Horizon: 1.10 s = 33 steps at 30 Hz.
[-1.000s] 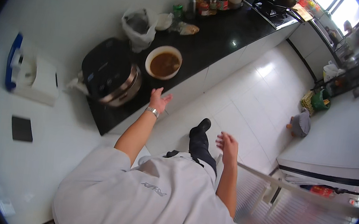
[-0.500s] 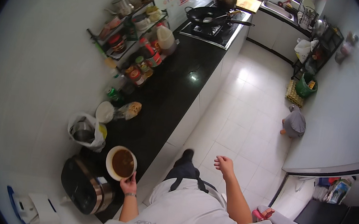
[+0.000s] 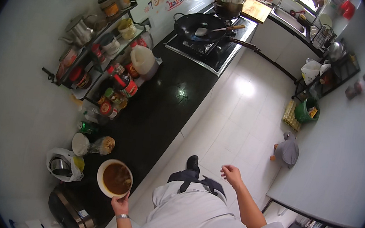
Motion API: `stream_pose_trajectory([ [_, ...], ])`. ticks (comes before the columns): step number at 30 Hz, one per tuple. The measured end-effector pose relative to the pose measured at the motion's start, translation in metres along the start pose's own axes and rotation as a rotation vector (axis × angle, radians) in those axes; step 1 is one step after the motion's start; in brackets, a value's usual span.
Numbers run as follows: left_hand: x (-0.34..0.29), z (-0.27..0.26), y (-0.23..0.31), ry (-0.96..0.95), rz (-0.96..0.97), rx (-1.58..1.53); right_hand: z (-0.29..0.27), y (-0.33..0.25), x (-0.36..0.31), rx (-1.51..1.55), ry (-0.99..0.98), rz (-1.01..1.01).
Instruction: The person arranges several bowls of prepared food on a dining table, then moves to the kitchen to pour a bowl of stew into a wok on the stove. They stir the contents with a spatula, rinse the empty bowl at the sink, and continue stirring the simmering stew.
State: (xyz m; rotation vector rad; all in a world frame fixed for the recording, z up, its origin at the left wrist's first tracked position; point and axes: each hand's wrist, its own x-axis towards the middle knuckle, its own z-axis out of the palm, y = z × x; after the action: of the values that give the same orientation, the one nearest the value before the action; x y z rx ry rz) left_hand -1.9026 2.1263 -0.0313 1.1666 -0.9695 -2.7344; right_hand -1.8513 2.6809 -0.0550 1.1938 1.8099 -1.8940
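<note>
In my left hand (image 3: pixel 120 205) is a white bowl (image 3: pixel 99 177) of brown soup (image 3: pixel 113 180) with some pieces in it. The fingers grip the bowl's near rim, and it is over the near end of the black counter (image 3: pixel 165 107). My right hand (image 3: pixel 231 175) hangs over the floor to the right of my body, its fingers loosely bent and apart, holding nothing. Close to the bowl are a white plastic bag (image 3: pixel 75 175) with a metal vessel inside, a dark rice cooker (image 3: pixel 71 214) and a clear bag of brown food (image 3: pixel 106 146).
Sauce bottles and jars crowd a wall rack (image 3: pixel 102 46). Farther along, a black wok (image 3: pixel 192 25) with a spatula sits on the stove (image 3: pixel 215 63), next to a lidded pot (image 3: pixel 228 3). On the right floor are a green bin (image 3: pixel 302 112) and a grey bird-shaped object (image 3: pixel 287 153).
I have moved forward along the counter, so the stove and rack look nearer. My left hand carries the bowl along with me; the right arm stays at my side.
</note>
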Motion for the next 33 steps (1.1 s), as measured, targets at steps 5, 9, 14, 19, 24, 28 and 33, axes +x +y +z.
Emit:
stream_pose_trajectory([
  [5,-0.016,0.160,-0.067,-0.196,-0.157,0.105,-0.024,-0.128,0.031,0.076,-0.253,-0.169],
  [9,-0.018,0.278,-0.139,-0.246,-0.265,0.178,-0.022,-0.207,0.067,0.027,-0.584,-0.327],
  [14,-0.046,0.422,-0.237,-0.388,-0.348,0.268,-0.058,-0.285,0.113,0.224,-0.765,-0.419],
  [19,-0.079,0.509,-0.311,-0.467,-0.362,0.303,-0.134,-0.340,0.137,0.361,-0.743,-0.433],
  [24,-0.098,0.573,-0.362,-0.541,-0.333,0.376,-0.200,-0.374,0.157,0.368,-0.589,-0.389],
  [28,-0.079,0.608,-0.394,-0.701,-0.347,0.265,-0.224,-0.404,0.181,0.412,-0.539,-0.422],
  [33,-0.053,0.654,-0.415,-0.805,-0.351,0.004,-0.219,-0.443,0.197,0.516,-0.543,-0.393],
])
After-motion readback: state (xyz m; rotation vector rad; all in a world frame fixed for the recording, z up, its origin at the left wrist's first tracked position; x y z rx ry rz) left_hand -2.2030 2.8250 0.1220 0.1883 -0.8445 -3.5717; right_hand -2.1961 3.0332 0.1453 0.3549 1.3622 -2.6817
